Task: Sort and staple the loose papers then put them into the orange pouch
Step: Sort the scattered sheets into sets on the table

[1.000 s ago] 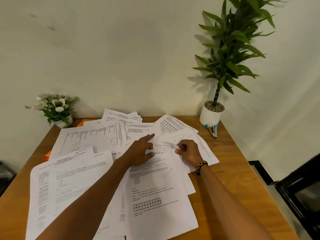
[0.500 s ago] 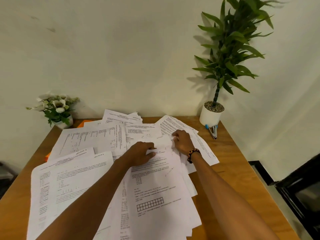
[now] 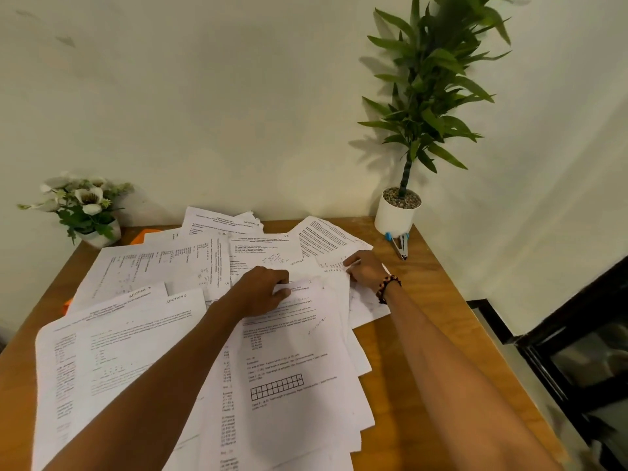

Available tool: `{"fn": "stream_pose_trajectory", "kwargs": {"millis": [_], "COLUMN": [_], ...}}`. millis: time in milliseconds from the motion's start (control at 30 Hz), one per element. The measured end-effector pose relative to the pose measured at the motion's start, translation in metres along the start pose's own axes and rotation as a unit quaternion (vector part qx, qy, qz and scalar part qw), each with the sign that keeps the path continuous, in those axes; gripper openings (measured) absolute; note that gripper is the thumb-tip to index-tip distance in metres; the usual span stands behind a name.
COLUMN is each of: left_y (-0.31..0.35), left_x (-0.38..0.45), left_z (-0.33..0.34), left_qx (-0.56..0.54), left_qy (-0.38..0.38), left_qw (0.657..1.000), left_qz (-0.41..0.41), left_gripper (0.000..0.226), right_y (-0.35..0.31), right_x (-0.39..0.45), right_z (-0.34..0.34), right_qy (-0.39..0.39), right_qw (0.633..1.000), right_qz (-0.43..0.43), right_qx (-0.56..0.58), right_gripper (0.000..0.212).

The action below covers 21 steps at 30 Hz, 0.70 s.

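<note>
Head view, looking down: loose papers (image 3: 190,362) fan out in overlapping white sheets, thin, flat and printed, across the smooth wooden table (image 3: 438,321). Nearest lies a page with a printed grid of boxes, stacked over others. Further in, the left hand (image 3: 263,292) rests palm-down on that stack, fingers curled and the thumb pressing the top edge of the sheet. Just right of it, the right hand (image 3: 363,270), a beaded bracelet (image 3: 387,287) on its wrist, lies on a handwritten page, fingertips pinching its edge; how firm the grip is I cannot tell. Beyond, a glimpse of the orange pouch (image 3: 146,234) peeks from under the far-left sheets. At the far right, a small metal stapler (image 3: 400,244) with a blue end sits against a round white pot (image 3: 396,215) of gravel holding a leafy plant. Far left, a little pot of white flowers (image 3: 81,205) stands at the plain wall.
</note>
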<state>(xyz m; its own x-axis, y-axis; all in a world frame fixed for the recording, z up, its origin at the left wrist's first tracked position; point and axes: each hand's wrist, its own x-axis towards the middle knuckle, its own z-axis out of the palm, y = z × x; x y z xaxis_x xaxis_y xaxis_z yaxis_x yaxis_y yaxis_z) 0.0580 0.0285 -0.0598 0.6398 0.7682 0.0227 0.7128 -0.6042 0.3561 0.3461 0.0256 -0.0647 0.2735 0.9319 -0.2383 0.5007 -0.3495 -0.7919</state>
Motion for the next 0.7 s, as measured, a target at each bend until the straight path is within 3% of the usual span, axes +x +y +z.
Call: {"fn": "stream_pose_trajectory", "kwargs": {"millis": [133, 233, 400, 467, 600, 700], "left_y": [0.002, 0.002, -0.001, 0.000, 0.002, -0.005], "left_x": [-0.001, -0.003, -0.004, -0.003, -0.006, -0.013], "left_z": [0.001, 0.001, 0.003, 0.004, 0.011, 0.022], "left_qx": [0.005, 0.002, -0.051, -0.052, -0.056, -0.071], "left_qy": [0.002, 0.006, 0.024, -0.009, -0.055, -0.018], "left_qw": [1.000, 1.000, 0.998, 0.999, 0.997, 0.997], "left_qz": [-0.010, -0.010, -0.005, 0.007, -0.022, -0.025], "left_gripper": [0.017, 0.017, 0.024, 0.024, 0.051, 0.050], "right_y": [-0.005, -0.009, -0.020, -0.027, -0.034, -0.038], "right_x": [-0.004, -0.010, -0.017, -0.020, -0.018, -0.013], "right_z": [0.003, 0.004, 0.003, 0.005, 0.016, 0.027], "right_qy": [-0.039, -0.074, -0.194, -0.230, -0.141, -0.054], "right_qw": [0.999, 0.996, 0.976, 0.968, 0.989, 0.989], "right_qz": [-0.018, -0.028, -0.094, -0.079, -0.036, -0.062], "right_qx": [0.004, 0.047, -0.035, -0.063, -0.040, -0.126], "right_gripper": [0.004, 0.029, 0.014, 0.020, 0.038, 0.023]}}
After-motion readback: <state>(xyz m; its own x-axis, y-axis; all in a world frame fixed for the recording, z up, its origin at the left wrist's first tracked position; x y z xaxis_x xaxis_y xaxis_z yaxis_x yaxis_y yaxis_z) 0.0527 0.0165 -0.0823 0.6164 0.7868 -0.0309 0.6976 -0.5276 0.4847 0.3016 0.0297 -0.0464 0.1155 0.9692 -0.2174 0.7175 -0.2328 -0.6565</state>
